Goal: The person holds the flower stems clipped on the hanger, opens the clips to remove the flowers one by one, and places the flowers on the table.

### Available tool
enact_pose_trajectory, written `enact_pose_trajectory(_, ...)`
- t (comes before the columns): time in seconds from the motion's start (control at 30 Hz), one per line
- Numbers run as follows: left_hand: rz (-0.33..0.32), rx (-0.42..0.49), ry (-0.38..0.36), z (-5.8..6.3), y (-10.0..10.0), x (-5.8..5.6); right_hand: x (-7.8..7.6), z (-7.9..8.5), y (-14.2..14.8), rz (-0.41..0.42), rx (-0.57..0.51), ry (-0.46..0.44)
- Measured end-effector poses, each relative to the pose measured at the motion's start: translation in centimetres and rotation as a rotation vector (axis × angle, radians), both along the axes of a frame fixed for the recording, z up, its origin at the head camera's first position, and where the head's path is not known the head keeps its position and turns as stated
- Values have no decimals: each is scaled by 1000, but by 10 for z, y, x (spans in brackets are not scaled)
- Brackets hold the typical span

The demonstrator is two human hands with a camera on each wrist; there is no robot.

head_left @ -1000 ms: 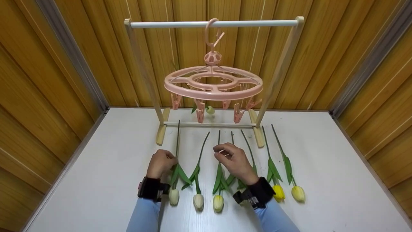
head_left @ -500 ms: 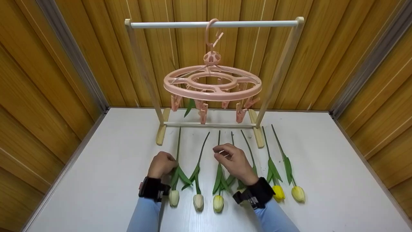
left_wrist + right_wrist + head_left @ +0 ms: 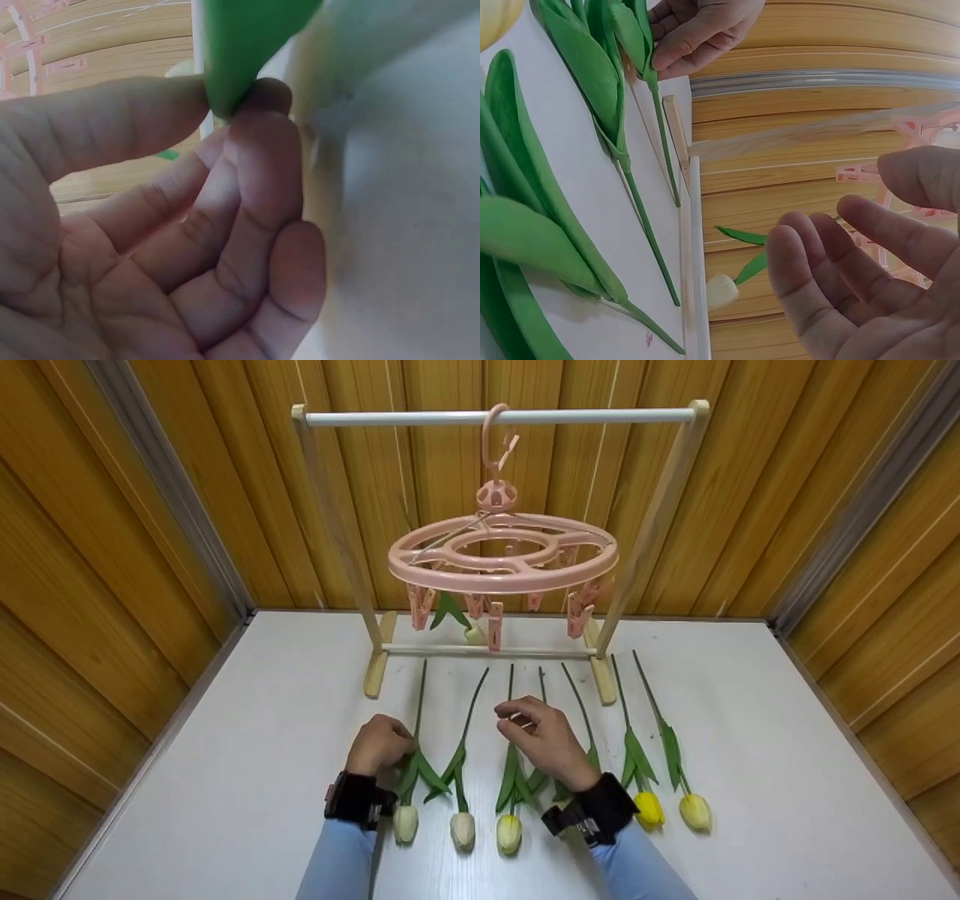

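Observation:
My left hand pinches the leftmost white tulip where its green leaves meet the stem; the left wrist view shows thumb and forefinger on a green leaf. The flower points toward me and the stem points away. My right hand hovers over the middle tulips with fingers loosely bent, holding nothing. Beneath and beside it lie a yellowish tulip and others partly hidden by the hand and wrist. A whitish tulip lies just right of the held one.
A round pink clip hanger hangs from the white rod of a wooden stand. One pale tulip hangs under it among several pink clips. Two yellow tulips lie on the right of the white table.
The held tulip's stem end has come slightly toward me and to the right. The pink hanger has turned, shifting its clips and hanging tulip. My right hand has barely moved.

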State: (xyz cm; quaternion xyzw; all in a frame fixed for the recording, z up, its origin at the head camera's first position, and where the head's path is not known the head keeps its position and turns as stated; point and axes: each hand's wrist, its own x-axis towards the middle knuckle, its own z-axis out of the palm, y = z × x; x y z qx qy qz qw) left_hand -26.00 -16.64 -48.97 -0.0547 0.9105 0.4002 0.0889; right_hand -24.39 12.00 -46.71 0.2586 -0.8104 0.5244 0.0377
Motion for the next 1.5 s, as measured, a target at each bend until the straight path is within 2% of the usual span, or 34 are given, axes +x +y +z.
enact_pose_trajectory(0.3, -8, 14, -9, -3, -2, 0, 1, -2, -2, 13, 61, 3)
enact_pose_trajectory(0.6, -7, 23, -51, 3, -3, 1, 0, -1, 1, 69, 92, -30)
enact_pose_trajectory(0.83, -12, 29, -27, 9, -6, 3, 2, 1, 5, 76, 100, -43)
enact_pose_trajectory(1.03, -15, 29, 29, 23, -8, 8, 3, 6, 7, 60, 98, -41)
enact_pose_trajectory(1.3, -24, 18, 172, 45, -3, 17, 5, 17, 12, 56, 82, 5)
enact_pose_trajectory(1.5, 6, 72, 282, 58, 2, 22, 7, 28, 18, 61, 33, 38)
